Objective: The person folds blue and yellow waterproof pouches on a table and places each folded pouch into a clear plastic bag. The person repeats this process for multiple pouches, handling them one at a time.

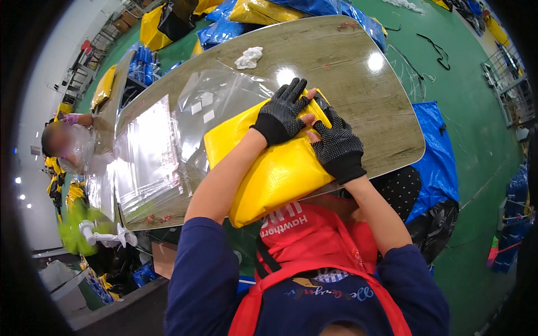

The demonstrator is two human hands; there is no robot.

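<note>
Red apron (302, 243) and navy sleeves (204, 269) up close, then a puffy yellow plastic package (274, 173) lying at the near edge of the counter (386, 134), one corner poking out over the side. Left hand (282, 112), in a black dotted glove with a couple of bare tips, lies across its top, fingers stretched out. Right hand (339, 145), same kind of glove, has its fingers wrapped over the package's right end, thumb on top; can't tell how firmly.

Counter's a wood-look top with rounded corners and some shine from the lights. Clear plastic film (196, 95) runs out from beneath the package, with small white squares (208, 116) on it. More clear bags (148, 157) are stacked to the left, and a crumpled white wad (249, 57) sits farther back.

Blue sheeting (437, 151) hangs off to the right. Past that: green floor (462, 101), another person (59, 140) over left, blue and yellow bundles (263, 12) behind the counter, metal rack (501, 84) far right.
</note>
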